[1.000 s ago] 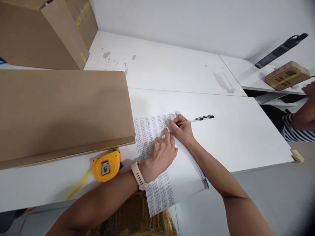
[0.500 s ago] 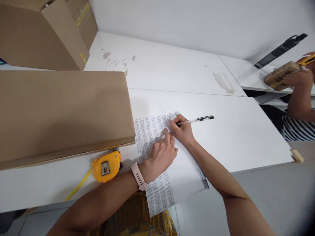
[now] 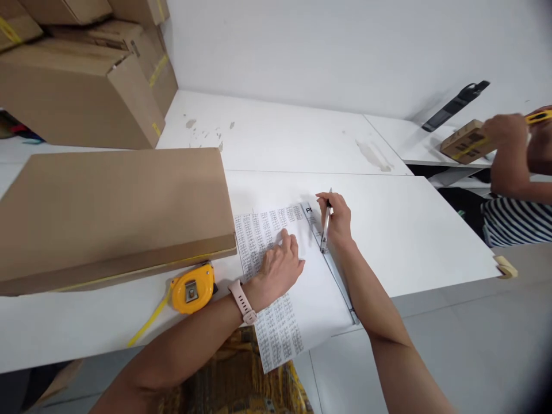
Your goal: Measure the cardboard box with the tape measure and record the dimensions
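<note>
A sheet of paper [image 3: 310,299] lies on the white table, its left part filled with columns of small handwriting. My left hand [image 3: 278,265] rests on it with the index finger stretched out, holding nothing and pressing the sheet. My right hand [image 3: 338,221] is closed around a pen [image 3: 326,224] with a clear barrel and black clip, beyond the paper's right edge. The pen's clip end points back toward me. A grey strip [image 3: 338,280] with dark lettering at its top runs down the right side of the sheet. My right wrist and forearm lie just right of it.
Left of the paper stands a large cardboard box [image 3: 121,201]; a yellow tape measure [image 3: 193,288] sits before it, its tape pulled out. More boxes [image 3: 86,92] are stacked at the back left. At the far right, a person's hands [image 3: 506,135] work at a small box [image 3: 463,141].
My right hand has lifted from the writing and moved right, the pen now swung to point back toward me. The grey strip is uncovered. My view has shifted, showing more stacked boxes.
</note>
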The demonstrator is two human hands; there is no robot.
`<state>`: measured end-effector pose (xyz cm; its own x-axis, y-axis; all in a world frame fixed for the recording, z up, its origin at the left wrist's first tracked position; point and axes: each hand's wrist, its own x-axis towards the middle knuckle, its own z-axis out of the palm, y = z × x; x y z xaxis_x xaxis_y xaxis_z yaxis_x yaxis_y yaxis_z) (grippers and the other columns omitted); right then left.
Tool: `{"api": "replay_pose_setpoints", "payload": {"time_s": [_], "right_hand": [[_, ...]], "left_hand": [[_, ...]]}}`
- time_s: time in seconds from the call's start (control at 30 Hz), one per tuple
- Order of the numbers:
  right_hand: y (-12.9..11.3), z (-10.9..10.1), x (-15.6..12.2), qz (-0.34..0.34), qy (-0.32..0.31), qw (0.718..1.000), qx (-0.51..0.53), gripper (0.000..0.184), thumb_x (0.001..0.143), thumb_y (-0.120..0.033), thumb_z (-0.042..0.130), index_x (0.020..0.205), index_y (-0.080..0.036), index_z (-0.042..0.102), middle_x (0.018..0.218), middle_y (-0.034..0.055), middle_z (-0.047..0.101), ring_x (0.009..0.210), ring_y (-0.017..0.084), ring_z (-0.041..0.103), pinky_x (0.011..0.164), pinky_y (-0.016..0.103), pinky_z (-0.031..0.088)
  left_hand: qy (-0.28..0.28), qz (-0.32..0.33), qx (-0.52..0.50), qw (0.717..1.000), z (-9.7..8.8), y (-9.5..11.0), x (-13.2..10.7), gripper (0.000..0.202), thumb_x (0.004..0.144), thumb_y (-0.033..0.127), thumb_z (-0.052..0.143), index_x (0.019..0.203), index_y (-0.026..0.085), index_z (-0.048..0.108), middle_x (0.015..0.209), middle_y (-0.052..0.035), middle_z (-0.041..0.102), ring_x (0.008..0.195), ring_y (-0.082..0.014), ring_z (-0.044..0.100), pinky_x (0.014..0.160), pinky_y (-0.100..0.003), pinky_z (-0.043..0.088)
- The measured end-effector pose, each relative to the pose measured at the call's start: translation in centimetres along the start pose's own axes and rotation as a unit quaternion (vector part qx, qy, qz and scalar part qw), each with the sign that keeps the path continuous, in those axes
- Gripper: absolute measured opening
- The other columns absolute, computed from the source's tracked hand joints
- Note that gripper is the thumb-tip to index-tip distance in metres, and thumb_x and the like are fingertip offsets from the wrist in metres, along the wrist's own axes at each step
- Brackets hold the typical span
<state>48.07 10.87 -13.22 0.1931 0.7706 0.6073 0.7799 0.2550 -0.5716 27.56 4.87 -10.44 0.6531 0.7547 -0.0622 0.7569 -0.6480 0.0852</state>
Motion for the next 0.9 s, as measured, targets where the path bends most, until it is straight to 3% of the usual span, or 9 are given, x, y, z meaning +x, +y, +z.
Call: {"api": "replay_pose_setpoints", "payload": {"time_s": [0.13, 0.2, 0.27, 0.37, 0.47, 0.53, 0.67, 0.77, 0.9], "right_hand": [[2.0, -1.2, -0.1, -0.025, -0.088, 0.990, -0.105, 0.036, 0.091, -0.011, 0.043, 0.109, -0.023, 0.071, 0.096, 0.0074, 0.073, 0.093, 0.025, 0.058, 0.078, 0.037, 0.047], [2.7, -1.4, -0.3, -0.009, -0.126, 0.983, -0.136, 0.051, 0.085, -0.004, 0.040, 0.123, -0.024, 0.069, 0.102, 0.0070, 0.074, 0.098, 0.025, 0.060, 0.078, 0.036, 0.049], [3.4, -1.3, -0.5, 0.015, -0.134, 0.981, -0.140, 0.063, 0.081, -0.002, 0.040, 0.135, -0.025, 0.062, 0.104, 0.0061, 0.075, 0.096, 0.024, 0.062, 0.078, 0.035, 0.050], [4.5, -0.8, -0.6, 0.062, -0.099, 0.988, -0.099, 0.065, 0.080, -0.005, 0.040, 0.140, -0.024, 0.058, 0.098, 0.0059, 0.074, 0.089, 0.023, 0.064, 0.081, 0.036, 0.051], [5.4, -0.2, -0.6, 0.139, -0.054, 0.989, 0.017, 0.056, 0.080, -0.011, 0.042, 0.132, -0.019, 0.062, 0.091, 0.0065, 0.073, 0.085, 0.021, 0.066, 0.088, 0.038, 0.051], [5.8, 0.1, -0.4, 0.190, -0.031, 0.976, 0.104, 0.049, 0.079, -0.014, 0.042, 0.122, -0.017, 0.066, 0.088, 0.0067, 0.072, 0.085, 0.020, 0.066, 0.090, 0.038, 0.052], [6.0, 0.1, -0.2, 0.228, 0.001, 0.959, 0.166, 0.043, 0.075, -0.017, 0.044, 0.111, -0.015, 0.068, 0.088, 0.0072, 0.072, 0.087, 0.020, 0.067, 0.091, 0.038, 0.052], [5.8, -0.1, -0.3, 0.249, 0.021, 0.952, 0.177, 0.042, 0.070, -0.017, 0.049, 0.108, -0.016, 0.067, 0.090, 0.0073, 0.072, 0.090, 0.021, 0.067, 0.094, 0.039, 0.050], [5.5, -0.7, -1.0, 0.276, 0.027, 0.943, 0.184, 0.042, 0.067, -0.015, 0.052, 0.107, -0.016, 0.065, 0.092, 0.0075, 0.072, 0.091, 0.021, 0.066, 0.095, 0.040, 0.050]], "left_hand": [[0.026, 0.007, -0.003, 1.000, -0.2, 1.0, -1.8, 0.059, 0.099, 0.037, 0.057, 0.145, 0.001, 0.048, 0.154, -0.0290, 0.045, 0.099, -0.0307, 0.073, 0.070, -0.037, 0.062], [0.089, 0.055, -0.027, 0.994, -0.5, 1.3, -4.2, 0.051, 0.097, 0.033, 0.060, 0.138, 0.005, 0.055, 0.146, -0.0246, 0.056, 0.100, -0.0305, 0.072, 0.068, -0.038, 0.062], [0.195, 0.115, -0.080, 0.971, -1.0, 0.9, -7.2, 0.035, 0.096, 0.028, 0.060, 0.126, 0.011, 0.062, 0.129, -0.0178, 0.069, 0.100, -0.0279, 0.071, 0.071, -0.037, 0.061], [0.358, 0.105, -0.140, 0.917, -1.3, -2.1, -12.2, 0.012, 0.096, 0.018, 0.059, 0.106, 0.018, 0.065, 0.103, -0.0093, 0.075, 0.096, -0.0228, 0.069, 0.086, -0.036, 0.058], [0.423, -0.023, -0.087, 0.901, -0.8, -7.0, -17.3, 0.010, 0.095, 0.017, 0.062, 0.104, 0.020, 0.065, 0.099, -0.0076, 0.074, 0.094, -0.0236, 0.069, 0.088, -0.038, 0.054], [0.429, -0.122, -0.034, 0.895, 0.3, -10.2, -20.6, 0.011, 0.096, 0.025, 0.061, 0.102, 0.019, 0.067, 0.099, -0.0091, 0.075, 0.093, -0.0266, 0.069, 0.088, -0.041, 0.053], [0.355, -0.266, -0.004, 0.896, 2.6, -13.9, -26.1, 0.028, 0.097, 0.041, 0.050, 0.100, 0.020, 0.069, 0.100, -0.0108, 0.075, 0.092, -0.0306, 0.067, 0.084, -0.043, 0.053], [0.329, -0.281, -0.017, 0.902, 3.5, -14.6, -28.1, 0.036, 0.095, 0.046, 0.047, 0.101, 0.018, 0.069, 0.102, -0.0134, 0.074, 0.098, -0.0336, 0.066, 0.089, -0.046, 0.051], [0.317, -0.266, -0.023, 0.910, 3.6, -14.7, -28.4, 0.037, 0.094, 0.044, 0.046, 0.104, 0.016, 0.068, 0.107, -0.0170, 0.072, 0.104, -0.0357, 0.063, 0.095, -0.049, 0.048]]}}
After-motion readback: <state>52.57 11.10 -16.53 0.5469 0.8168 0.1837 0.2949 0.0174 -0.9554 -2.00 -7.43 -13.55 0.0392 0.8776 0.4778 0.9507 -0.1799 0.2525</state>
